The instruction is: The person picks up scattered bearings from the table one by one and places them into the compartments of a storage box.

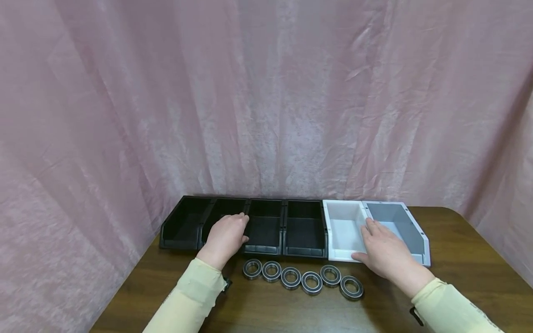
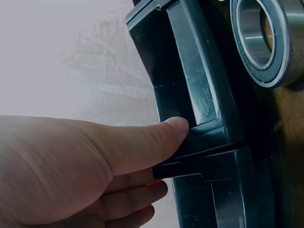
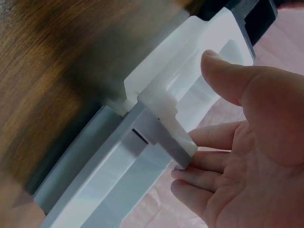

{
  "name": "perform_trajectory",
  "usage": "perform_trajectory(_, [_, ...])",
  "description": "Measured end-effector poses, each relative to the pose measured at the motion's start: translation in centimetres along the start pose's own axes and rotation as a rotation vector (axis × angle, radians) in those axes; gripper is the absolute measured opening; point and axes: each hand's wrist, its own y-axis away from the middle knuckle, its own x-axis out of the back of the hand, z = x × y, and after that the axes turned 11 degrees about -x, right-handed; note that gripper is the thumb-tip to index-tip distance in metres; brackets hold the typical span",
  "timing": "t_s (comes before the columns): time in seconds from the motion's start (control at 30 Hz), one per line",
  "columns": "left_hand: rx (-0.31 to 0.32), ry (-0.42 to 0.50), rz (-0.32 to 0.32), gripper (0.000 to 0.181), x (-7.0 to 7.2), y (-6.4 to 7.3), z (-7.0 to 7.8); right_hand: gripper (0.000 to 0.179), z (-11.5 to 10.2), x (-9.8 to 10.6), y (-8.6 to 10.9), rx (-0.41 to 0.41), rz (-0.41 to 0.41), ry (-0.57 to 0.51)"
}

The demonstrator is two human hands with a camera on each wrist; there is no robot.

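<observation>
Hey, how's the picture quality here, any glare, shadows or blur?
Head view: soft sheen on the wooden table near the bottom edge, black bins dark inside; left wrist view: the curtain is washed out, with pale glare on a black bin; right wrist view: soft shadow on the table beside the white bin.

We lose part of a black bin (image 1: 226, 207) behind the left hand (image 1: 225, 237), the right hand (image 1: 385, 247) masks part of the white bin (image 1: 343, 231), and our left-wrist view chops a bearing (image 2: 281, 52) top right.
</observation>
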Motion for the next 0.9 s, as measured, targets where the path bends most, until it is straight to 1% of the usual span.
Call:
perform_trajectory(0.13, [-0.020,-0.009,-0.001,0.057,0.2,-0.1,0.1,0.080,0.2,0.2,0.3,0.001,0.010,-0.007])
perform_trajectory(0.3, [-0.017,-0.013,-0.011,0.057,0.2,0.1,0.0,0.079,0.2,0.5,0.2,-0.018,-0.032,-0.027])
perform_trajectory(0.5, [-0.044,-0.029,-0.004,0.057,0.2,0.6,0.0,0.081,0.1,0.7,-0.1,-0.006,-0.067,-0.015])
perform_trajectory(0.63, [-0.052,-0.038,-0.002,0.057,0.3,0.5,0.1,0.082,0.3,0.7,-0.1,-0.007,-0.077,-0.033])
perform_trajectory(0.77, [-0.049,-0.037,0.004,0.057,0.2,0.4,0.2,0.081,0.5,0.8,0.4,0.012,-0.043,-0.051])
perform_trajectory(0.9, [-0.044,-0.039,-0.001,0.058,0.3,0.5,0.0,0.081,0.1,0.8,1.3,0.055,0.041,-0.040])
